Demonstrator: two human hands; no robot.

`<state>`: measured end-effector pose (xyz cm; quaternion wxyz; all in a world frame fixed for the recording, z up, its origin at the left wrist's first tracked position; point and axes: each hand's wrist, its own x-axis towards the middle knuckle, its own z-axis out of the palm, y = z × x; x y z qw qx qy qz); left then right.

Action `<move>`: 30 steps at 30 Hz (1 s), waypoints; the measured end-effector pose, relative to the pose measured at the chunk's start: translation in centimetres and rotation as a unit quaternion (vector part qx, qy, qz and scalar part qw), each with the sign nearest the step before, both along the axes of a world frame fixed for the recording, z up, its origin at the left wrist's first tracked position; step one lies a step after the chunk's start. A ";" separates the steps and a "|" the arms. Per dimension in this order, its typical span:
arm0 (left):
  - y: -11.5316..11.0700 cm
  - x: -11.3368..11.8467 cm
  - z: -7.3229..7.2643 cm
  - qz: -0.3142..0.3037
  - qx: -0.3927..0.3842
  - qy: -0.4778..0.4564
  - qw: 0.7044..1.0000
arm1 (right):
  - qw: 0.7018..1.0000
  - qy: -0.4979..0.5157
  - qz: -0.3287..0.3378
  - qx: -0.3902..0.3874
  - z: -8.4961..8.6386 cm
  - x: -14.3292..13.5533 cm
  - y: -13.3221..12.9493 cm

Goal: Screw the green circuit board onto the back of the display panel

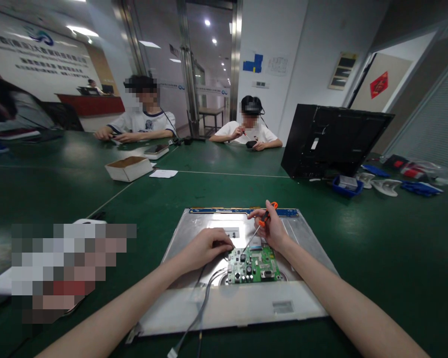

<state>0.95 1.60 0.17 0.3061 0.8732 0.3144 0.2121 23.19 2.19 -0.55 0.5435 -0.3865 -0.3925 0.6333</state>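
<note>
A green circuit board (256, 266) lies on the silvery back of a display panel (313, 238), which is flat on the table. My right hand (274, 231) grips a screwdriver (264, 219) with an orange and black handle. Its thin shaft slants down to the left, the tip at the board's upper left part. At that same corner, the fingers of my left hand (209, 244) are closed together beside the board's edge; what they pinch, if anything, is hidden. Grey cables (205, 298) run from the board's left side over the panel's near edge, ending in a white connector (172, 353).
A black monitor housing (332, 139) stands at the back right, near a blue tray (347, 185) and blue gloves (421, 188). An open white box (129, 169) sits at the back left. Two people work across the green table (224, 186). A blurred-out item lies left.
</note>
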 end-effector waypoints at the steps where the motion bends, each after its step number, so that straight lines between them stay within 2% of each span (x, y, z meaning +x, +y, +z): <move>1: 0.0 0.0 0.0 0.000 0.000 0.000 1.000 | 1.000 -0.001 0.000 -0.001 0.0 0.0 0.0; 10: -0.1 0.0 0.0 0.012 -0.005 0.000 1.000 | 1.000 -0.006 -0.019 0.000 0.2 -0.1 0.0; 14: -0.1 0.0 -0.1 0.013 -0.003 0.003 1.000 | 0.999 -0.018 -0.048 0.018 0.4 0.0 0.1; 17: -0.2 0.0 -0.1 0.013 -0.007 0.006 1.000 | 0.995 -0.042 -0.077 0.048 1.2 0.2 0.2; 21: -0.2 -0.1 -0.1 0.013 -0.018 0.000 1.000 | 0.983 -0.100 -0.102 0.117 4.0 0.1 -0.3; 27: -0.1 -0.1 -0.3 0.017 -0.041 -0.015 0.999 | 0.948 -0.220 -0.055 0.223 10.6 -0.7 -1.9; 28: 0.0 -0.1 -0.3 0.016 -0.043 -0.018 0.999 | 0.938 -0.249 -0.039 0.240 11.6 -0.9 -2.1; 30: 0.0 -0.1 -0.3 0.012 -0.047 -0.022 0.999 | 0.876 -0.379 0.005 0.297 13.2 -1.1 -2.4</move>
